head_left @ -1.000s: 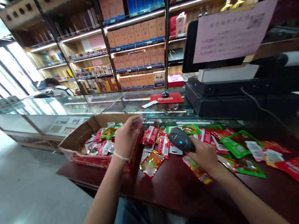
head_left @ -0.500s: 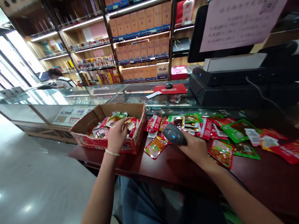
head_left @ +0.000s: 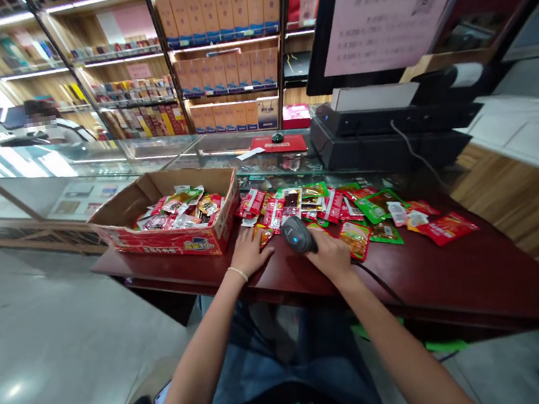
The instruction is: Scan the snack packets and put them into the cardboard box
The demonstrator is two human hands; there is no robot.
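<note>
Across mid-frame a dark-red wooden bench (head_left: 431,279) is stretching. Having left the open red cardboard carton (head_left: 129,240), the left hand (head_left: 249,255), unclenched, is spreading over a shiny red-orange packet (head_left: 265,235) at centre, so it is working near the right hand (head_left: 331,253) grasping a black handheld scanner (head_left: 298,235).

Worktop (head_left: 453,276): lay open near right
Carton (head_left: 170,245): blocked left
Packets (head_left: 333,205): cluttered far middle
Scanner cable (head_left: 378,278): trailed nearward

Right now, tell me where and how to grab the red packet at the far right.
Pinch the red packet by its right end, probably from the right: it lies flat on the countertop, its left end beside other packets, its right end free.
</note>
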